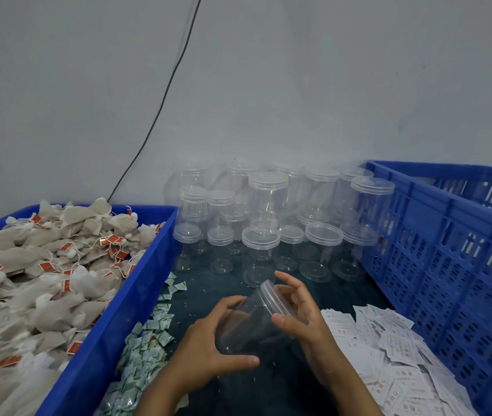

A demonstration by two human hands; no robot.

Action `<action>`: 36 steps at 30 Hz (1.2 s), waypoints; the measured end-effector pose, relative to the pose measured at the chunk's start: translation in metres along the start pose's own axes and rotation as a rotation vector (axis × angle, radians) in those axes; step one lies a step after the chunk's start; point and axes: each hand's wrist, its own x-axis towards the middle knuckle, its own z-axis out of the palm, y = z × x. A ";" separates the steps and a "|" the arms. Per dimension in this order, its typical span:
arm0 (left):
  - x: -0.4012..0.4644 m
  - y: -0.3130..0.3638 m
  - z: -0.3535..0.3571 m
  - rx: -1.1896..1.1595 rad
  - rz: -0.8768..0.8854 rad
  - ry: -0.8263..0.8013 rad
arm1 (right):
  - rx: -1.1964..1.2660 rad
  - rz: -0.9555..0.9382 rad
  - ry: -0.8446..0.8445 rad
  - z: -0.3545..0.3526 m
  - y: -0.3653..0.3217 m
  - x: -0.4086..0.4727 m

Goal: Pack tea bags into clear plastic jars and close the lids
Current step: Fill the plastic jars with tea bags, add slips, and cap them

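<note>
Clear jar (249, 322) held tilted above the dark table (268, 385), near centre. Left hand (208, 346) wraps the jar body, thumb underneath. Right hand (301, 313) grips the lid (276, 298), fingers curled on its rim. Tea bags (43, 274) fill the left blue tray (136, 295). Lidded empty jars (268, 223) stand stacked far behind; blue crate (448, 250) right.
</note>
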 end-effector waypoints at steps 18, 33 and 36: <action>-0.001 0.006 -0.007 -0.567 -0.272 -0.440 | 0.132 0.031 -0.313 -0.012 -0.010 -0.006; -0.002 0.012 0.000 0.280 0.002 0.131 | -0.068 0.035 0.016 -0.001 -0.003 0.000; -0.001 0.011 0.001 0.042 -0.041 0.077 | 0.044 -0.029 0.016 0.001 -0.005 -0.001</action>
